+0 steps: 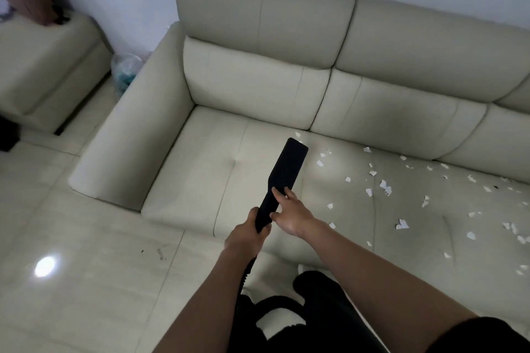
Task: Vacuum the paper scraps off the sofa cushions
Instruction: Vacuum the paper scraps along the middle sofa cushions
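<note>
Holding a long, flat black vacuum nozzle (pixel 286 169) in both hands, over the left seat cushion of a cream leather sofa (pixel 258 80). Long axis laid from lower left to upper right, away from the body: wide, blunt mouth pointing toward the backrest, near the seam between the left and middle seat cushions, narrow end back toward the person. Clasped at that narrow rear end by the left hand (pixel 246 235), fingers curled round it. Pinched farther up the neck by the right hand (pixel 292 215), fingers lying across the top and thumb against the side. Impossible to tell whether the mouth touches the cushion. Trailing down from the rear end past the left wrist: a black ribbed hose (pixel 247 269). Strewn across the middle cushion, right of the nozzle: small torn white paper scraps (pixel 384 186), one just beside the far tip. Underfoot, glossy pale floor tiles (pixel 86 281).
</note>
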